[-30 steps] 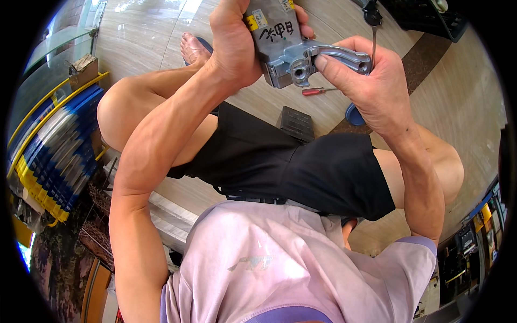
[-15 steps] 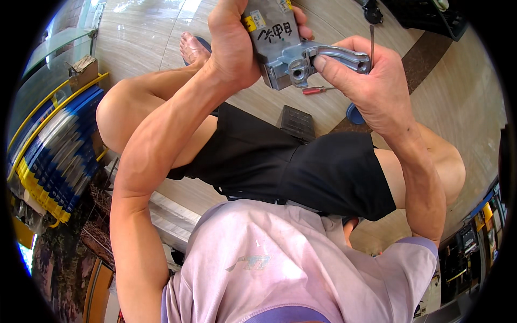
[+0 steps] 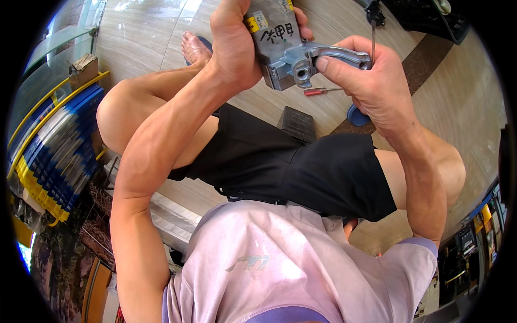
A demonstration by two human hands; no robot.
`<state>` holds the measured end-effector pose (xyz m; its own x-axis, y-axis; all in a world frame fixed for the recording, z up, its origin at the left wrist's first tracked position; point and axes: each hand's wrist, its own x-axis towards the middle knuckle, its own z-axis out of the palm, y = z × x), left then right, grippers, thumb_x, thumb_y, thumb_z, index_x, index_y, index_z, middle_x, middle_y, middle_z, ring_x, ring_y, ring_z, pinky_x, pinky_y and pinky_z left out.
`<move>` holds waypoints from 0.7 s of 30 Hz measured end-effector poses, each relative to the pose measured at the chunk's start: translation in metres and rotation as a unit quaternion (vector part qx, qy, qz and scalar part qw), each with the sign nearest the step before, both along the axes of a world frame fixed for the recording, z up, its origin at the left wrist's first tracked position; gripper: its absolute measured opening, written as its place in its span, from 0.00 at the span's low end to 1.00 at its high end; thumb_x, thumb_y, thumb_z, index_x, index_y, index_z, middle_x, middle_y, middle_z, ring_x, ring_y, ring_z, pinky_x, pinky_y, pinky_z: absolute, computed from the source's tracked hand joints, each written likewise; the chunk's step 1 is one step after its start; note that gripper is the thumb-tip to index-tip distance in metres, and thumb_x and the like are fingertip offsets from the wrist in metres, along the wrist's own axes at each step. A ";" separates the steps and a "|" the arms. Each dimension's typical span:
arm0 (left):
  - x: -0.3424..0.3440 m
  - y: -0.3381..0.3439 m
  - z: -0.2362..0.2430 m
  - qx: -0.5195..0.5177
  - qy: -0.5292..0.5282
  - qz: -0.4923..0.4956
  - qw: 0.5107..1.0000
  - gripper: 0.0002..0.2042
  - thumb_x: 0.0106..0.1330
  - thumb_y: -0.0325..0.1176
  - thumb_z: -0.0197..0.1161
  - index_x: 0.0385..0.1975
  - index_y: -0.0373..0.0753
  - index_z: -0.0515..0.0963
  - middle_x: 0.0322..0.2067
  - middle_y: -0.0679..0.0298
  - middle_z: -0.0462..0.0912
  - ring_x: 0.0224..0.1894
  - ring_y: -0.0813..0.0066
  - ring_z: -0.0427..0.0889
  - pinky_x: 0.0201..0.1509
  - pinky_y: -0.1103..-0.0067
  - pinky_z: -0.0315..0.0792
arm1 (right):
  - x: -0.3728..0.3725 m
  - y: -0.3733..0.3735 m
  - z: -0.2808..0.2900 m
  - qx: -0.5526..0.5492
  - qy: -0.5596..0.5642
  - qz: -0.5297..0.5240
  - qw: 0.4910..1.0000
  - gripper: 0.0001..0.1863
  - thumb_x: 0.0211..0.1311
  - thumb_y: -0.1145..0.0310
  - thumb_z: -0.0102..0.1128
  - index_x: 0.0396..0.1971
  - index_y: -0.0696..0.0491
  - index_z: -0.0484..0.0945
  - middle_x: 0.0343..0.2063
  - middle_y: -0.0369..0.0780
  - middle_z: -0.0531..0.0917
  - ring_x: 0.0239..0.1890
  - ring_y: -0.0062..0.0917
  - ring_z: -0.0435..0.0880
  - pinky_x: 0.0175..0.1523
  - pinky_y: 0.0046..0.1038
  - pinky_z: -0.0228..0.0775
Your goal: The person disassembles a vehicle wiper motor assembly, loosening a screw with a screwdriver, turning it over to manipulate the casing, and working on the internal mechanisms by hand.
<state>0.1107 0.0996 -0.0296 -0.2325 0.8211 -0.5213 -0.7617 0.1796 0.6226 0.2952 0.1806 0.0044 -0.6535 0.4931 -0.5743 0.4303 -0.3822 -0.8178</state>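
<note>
My left hand (image 3: 234, 51) grips a grey metal housing (image 3: 274, 48) with dark marker writing and yellow labels, its fingertips wrapping over the far side. A silver cast lever piece (image 3: 344, 53) lies across the housing's lower right end, touching it; whether they are joined I cannot tell. My right hand (image 3: 379, 89) is closed on this piece, thumb pressed beside its bored end. Behind that hand a thin metal shaft (image 3: 374, 37) points upward; whether my fingers hold it is hidden.
On the tiled floor are a red-handled screwdriver (image 3: 313, 92), a blue round object (image 3: 356, 115), a black case (image 3: 293, 121) and a black crate (image 3: 425, 13). A yellow-framed rack (image 3: 54, 134) stands at left, shelving (image 3: 468, 242) at lower right. My bent legs frame the work.
Both hands stay in nearly the same place on the pieces. My right hand has turned very slightly, showing more of its curled fingers underneath.
</note>
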 end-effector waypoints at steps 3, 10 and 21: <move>-0.001 -0.001 0.000 -0.003 0.001 0.001 1.000 0.27 0.69 0.55 0.51 0.48 0.33 0.78 0.29 0.55 0.84 0.30 0.62 0.86 0.38 0.69 0.82 | 0.000 0.001 -0.002 -0.007 0.003 0.004 1.000 0.12 0.56 0.63 0.72 0.30 0.55 0.81 0.23 0.31 0.80 0.25 0.11 0.76 0.30 0.18 0.71; -0.003 -0.005 -0.001 -0.011 0.011 0.008 1.000 0.27 0.69 0.55 0.51 0.49 0.33 0.77 0.29 0.54 0.84 0.30 0.62 0.86 0.38 0.69 0.82 | -0.004 0.000 -0.003 -0.010 -0.008 0.014 1.000 0.13 0.56 0.62 0.73 0.30 0.55 0.81 0.23 0.30 0.80 0.24 0.11 0.76 0.29 0.19 0.71; -0.006 -0.006 0.000 -0.014 0.037 0.005 0.999 0.28 0.68 0.56 0.52 0.48 0.33 0.77 0.29 0.54 0.84 0.30 0.63 0.86 0.37 0.69 0.82 | -0.008 0.000 -0.003 -0.007 -0.019 0.015 1.000 0.14 0.56 0.59 0.72 0.30 0.55 0.81 0.25 0.32 0.81 0.28 0.14 0.79 0.33 0.23 0.76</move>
